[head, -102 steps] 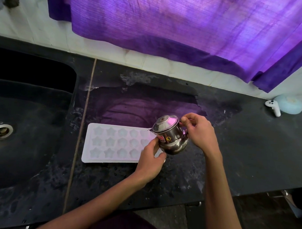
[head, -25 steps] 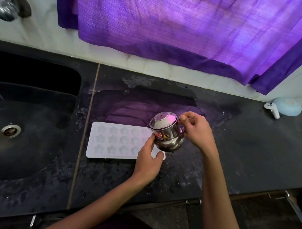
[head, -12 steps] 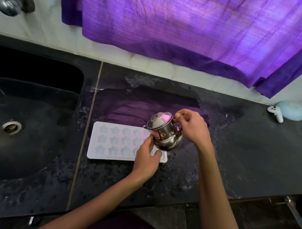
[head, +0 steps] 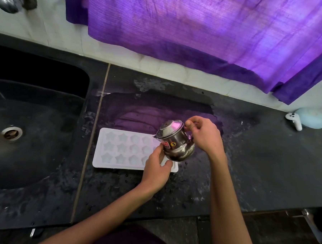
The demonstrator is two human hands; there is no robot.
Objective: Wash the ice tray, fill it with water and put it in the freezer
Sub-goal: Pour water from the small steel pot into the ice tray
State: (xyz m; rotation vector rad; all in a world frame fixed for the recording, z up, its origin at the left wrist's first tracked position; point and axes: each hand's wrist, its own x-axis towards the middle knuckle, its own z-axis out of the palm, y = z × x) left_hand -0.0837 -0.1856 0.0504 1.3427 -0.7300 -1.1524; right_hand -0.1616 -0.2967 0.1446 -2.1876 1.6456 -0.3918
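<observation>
Here, right hand (head: 205,137) around tilted kettle (head: 176,141).

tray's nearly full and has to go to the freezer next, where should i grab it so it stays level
Take the star ice tray by its two short ends, one hand from the left and one from the right, a grip on the flat rim outside the cavities. It lies flat and long, its left end bare; the left hand already rests on the right end.

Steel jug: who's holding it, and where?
Right hand grips the steel jug at its handle side, tilted over the ice tray. Left hand rests on the tray's right end.
</observation>
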